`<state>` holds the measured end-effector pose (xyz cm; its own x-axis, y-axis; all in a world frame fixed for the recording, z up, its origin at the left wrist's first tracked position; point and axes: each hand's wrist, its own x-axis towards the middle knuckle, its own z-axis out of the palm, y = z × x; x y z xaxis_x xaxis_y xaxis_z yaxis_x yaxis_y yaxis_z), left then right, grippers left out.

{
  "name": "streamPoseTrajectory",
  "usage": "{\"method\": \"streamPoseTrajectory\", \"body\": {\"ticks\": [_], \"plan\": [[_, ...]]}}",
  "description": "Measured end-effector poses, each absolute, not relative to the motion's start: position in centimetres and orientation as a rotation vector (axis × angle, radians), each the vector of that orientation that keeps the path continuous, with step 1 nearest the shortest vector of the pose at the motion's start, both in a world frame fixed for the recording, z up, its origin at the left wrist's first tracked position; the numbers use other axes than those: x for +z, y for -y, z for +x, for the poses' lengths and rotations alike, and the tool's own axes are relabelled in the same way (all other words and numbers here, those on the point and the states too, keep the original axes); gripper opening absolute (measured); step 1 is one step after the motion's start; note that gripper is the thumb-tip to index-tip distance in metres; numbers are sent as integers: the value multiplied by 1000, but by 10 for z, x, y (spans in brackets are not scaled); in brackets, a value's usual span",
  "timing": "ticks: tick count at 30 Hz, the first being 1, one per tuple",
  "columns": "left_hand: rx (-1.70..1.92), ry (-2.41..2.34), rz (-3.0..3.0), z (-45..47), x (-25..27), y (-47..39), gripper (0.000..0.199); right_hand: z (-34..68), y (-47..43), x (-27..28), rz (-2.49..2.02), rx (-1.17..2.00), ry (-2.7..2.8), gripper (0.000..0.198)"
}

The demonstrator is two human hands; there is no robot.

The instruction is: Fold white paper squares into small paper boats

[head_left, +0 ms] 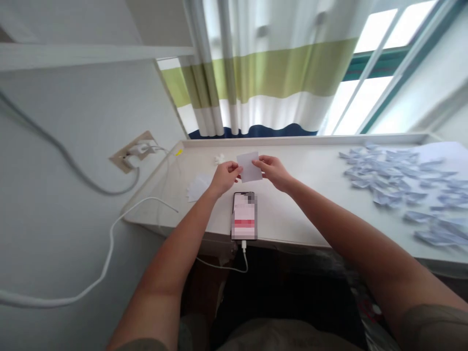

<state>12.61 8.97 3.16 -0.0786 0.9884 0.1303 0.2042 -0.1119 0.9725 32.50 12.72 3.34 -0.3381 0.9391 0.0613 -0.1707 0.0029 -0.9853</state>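
A small, nearly square sheet of white paper (250,168) is held up above the white desk, flat and unfolded as far as I can see. My left hand (225,176) pinches its left edge between thumb and fingers. On the opposite side, my right hand (272,170) grips the upper right edge, the thumb lying on the front face and the fingers behind. Under my left wrist, more white paper sheets (197,187) lie fanned on the desk, partly hidden by the arm. Just below the held sheet lies a phone (244,217) with its screen lit and blurred.
Many folded paper pieces (387,175) are spread over the desk's right side. A small white item (219,159) lies behind my left hand. A charging cable (244,248) hangs from the phone. A wall socket (135,151) with plugs is at left; curtains (270,73) hang behind the desk (303,214).
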Motion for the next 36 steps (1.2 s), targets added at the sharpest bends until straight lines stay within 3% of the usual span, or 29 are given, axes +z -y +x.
{"method": "streamPoseTrajectory", "body": {"ticks": [4, 9, 17, 22, 29, 36], "plan": [[1171, -1017, 1466, 183, 28, -127, 35, 403, -133, 29, -972, 1233, 1381, 41], [1096, -838, 1401, 214, 23, -141, 46, 441, -130, 24, -931, 1327, 1251, 41], [1164, -825, 1331, 206, 14, -130, 28, 439, -125, 12, -745, 1509, 1231, 16], [1079, -827, 1538, 207, 10, -125, 38, 445, -121, 11, -797, 1483, 1262, 37], [1059, -824, 1627, 213, 10, -115, 41, 447, -120, 10, -918, 1312, 1666, 45], [990, -900, 1567, 215, 17, -112, 43, 435, -116, 5, -835, 1341, 1365, 60]]}}
